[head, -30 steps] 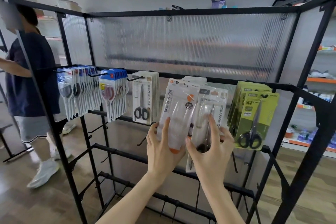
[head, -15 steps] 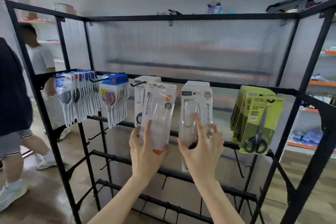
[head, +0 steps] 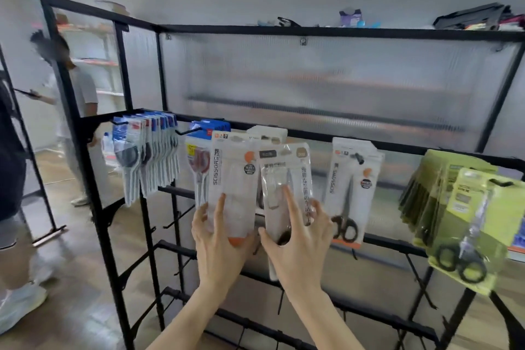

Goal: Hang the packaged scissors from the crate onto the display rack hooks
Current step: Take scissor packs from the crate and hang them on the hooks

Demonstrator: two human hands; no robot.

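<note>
Head view – left hand (head: pixel 220 239) grips one scissors pack (head: pixel 231 179), right hand (head: pixel 298 239) another pack (head: pixel 285 187) – before the rack (head: pixel 369 142)

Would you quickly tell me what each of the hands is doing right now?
Left hand: holds the white SCISSORS pack, thumb and fingers around its lower end.
Right hand: holds the clear scissors pack, forefinger straight along its front.

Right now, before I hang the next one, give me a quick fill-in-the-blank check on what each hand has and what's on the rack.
1. The left hand holds a white pack printed with the word ____.
2. The right hand holds a ____ blister pack.
3. The packs at the rack's far right are ____ in colour.
4. Both held packs are ____ the hanging orange-trimmed pack.

Missing: SCISSORS; clear; green; left of
</note>
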